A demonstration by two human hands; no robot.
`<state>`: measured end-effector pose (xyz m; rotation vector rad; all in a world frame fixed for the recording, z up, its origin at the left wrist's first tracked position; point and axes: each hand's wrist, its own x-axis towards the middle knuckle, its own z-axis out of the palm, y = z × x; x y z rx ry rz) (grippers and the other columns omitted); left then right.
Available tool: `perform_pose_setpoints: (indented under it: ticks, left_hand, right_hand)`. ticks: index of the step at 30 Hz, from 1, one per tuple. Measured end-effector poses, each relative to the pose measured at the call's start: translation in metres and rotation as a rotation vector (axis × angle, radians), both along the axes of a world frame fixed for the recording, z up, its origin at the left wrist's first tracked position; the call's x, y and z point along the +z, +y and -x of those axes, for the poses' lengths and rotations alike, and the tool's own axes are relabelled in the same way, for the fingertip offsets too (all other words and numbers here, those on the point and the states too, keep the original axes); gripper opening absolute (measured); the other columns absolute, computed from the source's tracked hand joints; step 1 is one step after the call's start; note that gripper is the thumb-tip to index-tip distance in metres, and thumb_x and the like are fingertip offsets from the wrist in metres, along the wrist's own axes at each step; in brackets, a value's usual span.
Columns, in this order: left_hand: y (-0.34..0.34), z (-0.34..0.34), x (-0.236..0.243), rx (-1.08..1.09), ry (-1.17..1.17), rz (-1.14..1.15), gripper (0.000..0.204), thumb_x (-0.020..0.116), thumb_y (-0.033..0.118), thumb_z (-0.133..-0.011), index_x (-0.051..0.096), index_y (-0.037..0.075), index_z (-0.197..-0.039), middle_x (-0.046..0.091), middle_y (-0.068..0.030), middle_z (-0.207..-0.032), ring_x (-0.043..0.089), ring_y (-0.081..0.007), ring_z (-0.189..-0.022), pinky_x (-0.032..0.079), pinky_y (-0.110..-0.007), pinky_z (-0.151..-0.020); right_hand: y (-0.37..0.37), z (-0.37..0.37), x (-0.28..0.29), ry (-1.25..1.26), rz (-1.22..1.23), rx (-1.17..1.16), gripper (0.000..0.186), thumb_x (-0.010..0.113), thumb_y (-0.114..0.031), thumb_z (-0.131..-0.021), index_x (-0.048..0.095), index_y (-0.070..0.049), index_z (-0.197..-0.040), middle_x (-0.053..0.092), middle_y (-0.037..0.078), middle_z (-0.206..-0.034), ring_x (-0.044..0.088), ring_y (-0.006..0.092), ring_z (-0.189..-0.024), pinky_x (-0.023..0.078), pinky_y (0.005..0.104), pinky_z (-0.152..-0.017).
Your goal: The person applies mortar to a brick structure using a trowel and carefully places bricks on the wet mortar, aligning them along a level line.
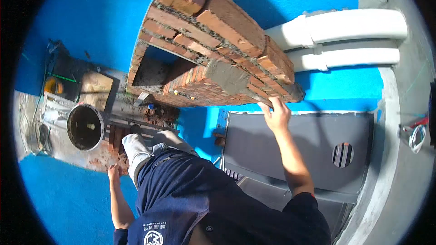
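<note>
My right hand point(278, 115) is closed round the handle end of a trowel point(257, 97), held against the side of a red brick wall point(200, 47). Just beyond the hand a smooth grey patch of mortar point(227, 77) covers the brickwork or the trowel's blade; I cannot tell which. Rough mortar shows in the joints, and large bricks point(234, 22) form the top course. Low on the left, my left hand point(114, 170) hangs away from the wall, near the brick rubble. Its fingers are curled, with nothing visible in them.
A round bucket point(85, 127) with dark insides stands at left, beside a tan board point(96, 90). The wall has a rectangular opening point(152, 68). White pipes point(349, 29) run along the blue wall at right. Below them lies a dark grey panel point(290, 145) with a round hole.
</note>
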<state>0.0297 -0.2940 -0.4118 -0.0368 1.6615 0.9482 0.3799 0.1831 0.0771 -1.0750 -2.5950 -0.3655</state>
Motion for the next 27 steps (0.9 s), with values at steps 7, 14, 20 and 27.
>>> perform_pose_setpoints:
  ticks: [7, 14, 20, 27]
  left_hand:
    - [0.031, 0.003, 0.012, 0.277, -0.058, 0.094, 0.028, 0.057, 0.022, -0.087, 0.055, 0.009, -0.063, 0.053, -0.0025, -0.055, 0.043, -0.0102, -0.044, 0.029, -0.027, -0.042]
    - [0.036, 0.02, 0.034, 0.356, -0.091, -0.042, 0.02, 0.062, 0.02, -0.09, 0.058, 0.008, -0.075, 0.057, -0.0018, -0.064, 0.047, -0.01, -0.051, 0.034, -0.026, -0.048]
    - [-0.004, -0.005, 0.002, 0.346, -0.045, 0.058, 0.024, 0.059, 0.018, -0.085, 0.053, 0.008, -0.064, 0.05, -0.0055, -0.052, 0.04, -0.0141, -0.04, 0.026, -0.03, -0.039]
    - [-0.005, -0.013, -0.001, 0.258, -0.089, 0.053, 0.031, 0.055, 0.019, -0.085, 0.052, 0.007, -0.057, 0.046, -0.0062, -0.047, 0.039, -0.0161, -0.037, 0.026, -0.031, -0.036]
  right_hand:
    - [0.026, 0.007, -0.032, -0.02, -0.024, -0.218, 0.037, 0.072, -0.042, -0.08, 0.057, -0.009, -0.09, 0.062, 0.012, -0.084, 0.061, 0.0348, -0.073, 0.046, 0.0434, -0.06]
    - [0.037, -0.077, -0.027, -0.054, 0.111, -0.51, 0.04, 0.059, -0.045, -0.089, 0.056, -0.007, -0.099, 0.064, 0.017, -0.097, 0.062, 0.0392, -0.087, 0.047, 0.049, -0.073]
    - [0.022, -0.174, -0.016, -0.184, 0.196, -0.786, 0.044, 0.054, -0.047, -0.091, 0.054, -0.005, -0.101, 0.061, 0.021, -0.103, 0.057, 0.0432, -0.096, 0.045, 0.051, -0.078]
    - [-0.039, -0.247, -0.035, -0.101, 0.23, -1.108, 0.057, 0.045, -0.06, -0.091, 0.057, -0.005, -0.1, 0.061, 0.021, -0.105, 0.056, 0.0438, -0.1, 0.043, 0.051, -0.086]
